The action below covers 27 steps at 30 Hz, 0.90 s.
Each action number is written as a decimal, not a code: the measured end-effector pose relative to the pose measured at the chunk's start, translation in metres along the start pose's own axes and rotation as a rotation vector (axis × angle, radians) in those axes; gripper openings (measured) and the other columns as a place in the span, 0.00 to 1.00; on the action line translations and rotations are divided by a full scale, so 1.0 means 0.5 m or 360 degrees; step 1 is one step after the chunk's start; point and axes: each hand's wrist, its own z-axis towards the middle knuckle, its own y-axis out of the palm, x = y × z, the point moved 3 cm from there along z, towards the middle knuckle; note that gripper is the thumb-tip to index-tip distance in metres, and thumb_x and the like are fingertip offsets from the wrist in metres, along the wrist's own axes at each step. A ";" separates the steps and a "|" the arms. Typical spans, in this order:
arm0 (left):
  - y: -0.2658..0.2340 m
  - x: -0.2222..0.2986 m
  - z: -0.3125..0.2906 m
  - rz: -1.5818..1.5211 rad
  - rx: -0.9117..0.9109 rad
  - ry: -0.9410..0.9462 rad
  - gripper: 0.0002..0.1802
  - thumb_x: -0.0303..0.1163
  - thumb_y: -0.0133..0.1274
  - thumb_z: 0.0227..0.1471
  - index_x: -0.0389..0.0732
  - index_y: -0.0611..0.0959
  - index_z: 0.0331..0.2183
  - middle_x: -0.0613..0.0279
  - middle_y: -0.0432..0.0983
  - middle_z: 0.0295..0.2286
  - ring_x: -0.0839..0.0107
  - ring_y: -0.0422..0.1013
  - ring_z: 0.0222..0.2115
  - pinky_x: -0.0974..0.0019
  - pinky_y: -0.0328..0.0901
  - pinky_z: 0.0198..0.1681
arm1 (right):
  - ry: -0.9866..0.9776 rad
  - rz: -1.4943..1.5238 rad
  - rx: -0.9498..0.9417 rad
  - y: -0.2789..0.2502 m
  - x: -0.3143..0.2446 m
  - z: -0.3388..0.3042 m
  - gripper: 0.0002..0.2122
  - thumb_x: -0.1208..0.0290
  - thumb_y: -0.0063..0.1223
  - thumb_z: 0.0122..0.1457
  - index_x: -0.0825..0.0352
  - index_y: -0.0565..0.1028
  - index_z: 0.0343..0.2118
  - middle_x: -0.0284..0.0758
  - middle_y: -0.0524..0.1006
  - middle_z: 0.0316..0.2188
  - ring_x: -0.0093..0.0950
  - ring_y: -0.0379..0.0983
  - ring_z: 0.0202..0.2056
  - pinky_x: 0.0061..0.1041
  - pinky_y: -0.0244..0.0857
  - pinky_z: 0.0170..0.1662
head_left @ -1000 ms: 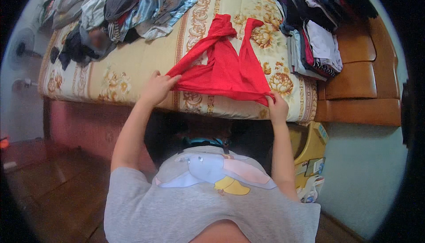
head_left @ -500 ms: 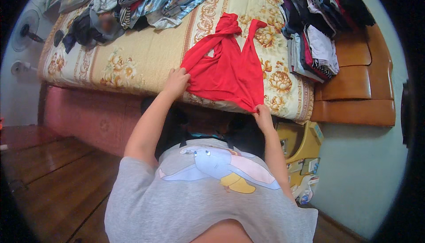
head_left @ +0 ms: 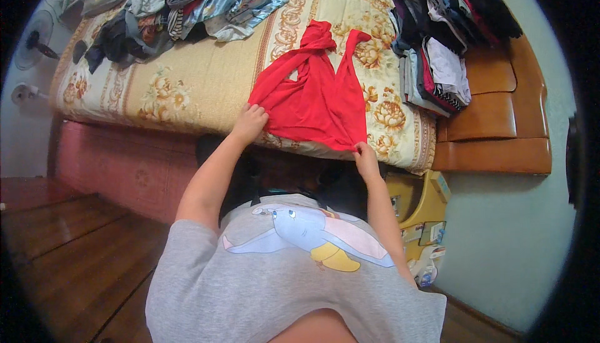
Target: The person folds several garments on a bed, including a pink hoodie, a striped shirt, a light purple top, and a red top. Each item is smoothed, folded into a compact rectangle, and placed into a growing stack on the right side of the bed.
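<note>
A red long-sleeved garment [head_left: 312, 102] lies spread at the near edge of the bed, its lower edge toward me. Its two sleeves point away, the left one bunched at its far end and the right one twisted. My left hand [head_left: 251, 122] is closed on the garment's near left corner. At the near right corner, my right hand [head_left: 365, 155] pinches the cloth between thumb and fingers. Between the hands the hem hangs slightly over the mattress edge.
The bed [head_left: 206, 87] has a floral cover. Folded clothes [head_left: 431, 77] stand in stacks at the right, beside the brown headboard [head_left: 487, 155]. A loose pile of clothes [head_left: 187, 5] lies far left. A fan [head_left: 34, 43] is at the left, and a yellow cabinet [head_left: 425, 218] below right.
My right hand and the garment's near right corner have shifted slightly up and left. The hem sits a little higher. Both hands keep their hold; the whole view has moved slightly.
</note>
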 end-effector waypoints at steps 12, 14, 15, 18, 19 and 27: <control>-0.085 0.008 -0.016 -0.0478 0.0372 -0.0278 0.04 0.25 0.52 0.38 0.41 0.73 0.23 0.59 0.70 0.24 0.59 0.67 0.30 0.59 0.58 0.34 | 0.0009 0.0315 0.0330 -0.060 -0.037 0.004 0.06 0.73 0.48 0.50 0.70 0.71 0.27 0.45 0.73 0.25 0.43 0.69 0.31 0.33 0.62 0.34; -0.066 0.004 -0.017 -0.0420 0.0323 -0.0328 0.05 0.26 0.53 0.38 0.41 0.73 0.24 0.59 0.70 0.24 0.59 0.67 0.30 0.59 0.58 0.35 | -0.0152 0.0240 0.0408 -0.074 -0.074 -0.002 0.06 0.72 0.48 0.50 0.70 0.71 0.27 0.44 0.73 0.25 0.42 0.68 0.31 0.34 0.62 0.34; -0.062 0.006 -0.015 -0.0411 0.0295 -0.0351 0.06 0.28 0.53 0.38 0.42 0.74 0.25 0.60 0.69 0.24 0.60 0.67 0.30 0.60 0.58 0.35 | -0.0201 0.0174 0.0353 -0.077 -0.093 -0.003 0.06 0.72 0.49 0.50 0.70 0.71 0.27 0.44 0.73 0.25 0.42 0.68 0.31 0.34 0.62 0.34; -0.081 0.051 0.011 -0.0404 0.0274 -0.0233 0.09 0.30 0.55 0.37 0.43 0.75 0.27 0.61 0.69 0.25 0.61 0.66 0.31 0.60 0.57 0.37 | -0.0293 0.0024 0.0229 -0.078 -0.119 -0.011 0.06 0.72 0.50 0.50 0.70 0.71 0.26 0.44 0.72 0.25 0.42 0.68 0.31 0.34 0.62 0.34; -0.090 0.067 0.018 -0.0403 0.0281 -0.0163 0.10 0.31 0.56 0.37 0.44 0.76 0.27 0.62 0.69 0.25 0.62 0.66 0.31 0.59 0.57 0.38 | -0.0301 0.0011 0.0217 -0.076 -0.116 -0.012 0.06 0.72 0.50 0.50 0.70 0.71 0.26 0.43 0.72 0.25 0.42 0.68 0.32 0.35 0.62 0.34; -0.085 0.039 0.010 -0.0532 0.0419 -0.0180 0.09 0.29 0.56 0.39 0.43 0.76 0.28 0.59 0.69 0.26 0.62 0.67 0.31 0.61 0.58 0.37 | -0.0213 -0.0062 0.0233 -0.078 -0.094 -0.015 0.06 0.73 0.50 0.49 0.71 0.71 0.27 0.45 0.72 0.26 0.43 0.68 0.34 0.35 0.61 0.36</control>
